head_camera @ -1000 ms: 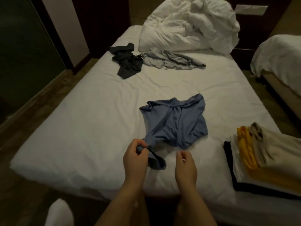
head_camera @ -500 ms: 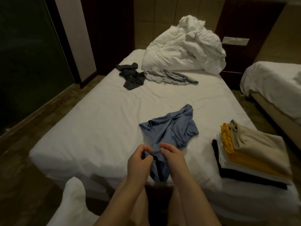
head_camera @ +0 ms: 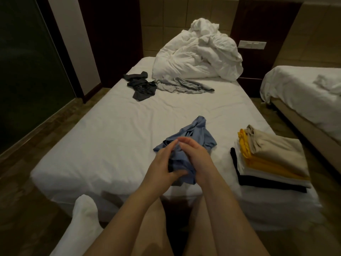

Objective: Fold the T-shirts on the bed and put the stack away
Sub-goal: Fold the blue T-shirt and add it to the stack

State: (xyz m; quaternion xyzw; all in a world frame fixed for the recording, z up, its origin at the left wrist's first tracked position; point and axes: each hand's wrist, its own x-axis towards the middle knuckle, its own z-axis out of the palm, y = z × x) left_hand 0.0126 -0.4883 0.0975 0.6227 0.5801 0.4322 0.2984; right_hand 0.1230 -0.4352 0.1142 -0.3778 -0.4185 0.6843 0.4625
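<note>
Head view. We see a white-sheeted bed (head_camera: 110,145) filling the middle, with a second bed (head_camera: 304,100) well apart at the right. A crumpled white duvet (head_camera: 199,58) is heaped at the far end. On the near right corner lies the stack of folded T-shirts (head_camera: 273,159), black at the bottom, then white, yellow, and beige on top. The blue T-shirt (head_camera: 199,133) lies bunched near the foot edge, left of the stack and apart from it. Its near part is gathered between both hands. We note a grey T-shirt (head_camera: 184,85) and a dark T-shirt (head_camera: 142,87) unfolded, touching each other, just beside the duvet. The left hand (head_camera: 162,163) grips the blue fabric, thumb laid across it. The right hand (head_camera: 195,154) holds it with fingers bent over the bunch; the two sets of fingertips meet. A white-socked foot (head_camera: 83,215) shows at lower left.
</note>
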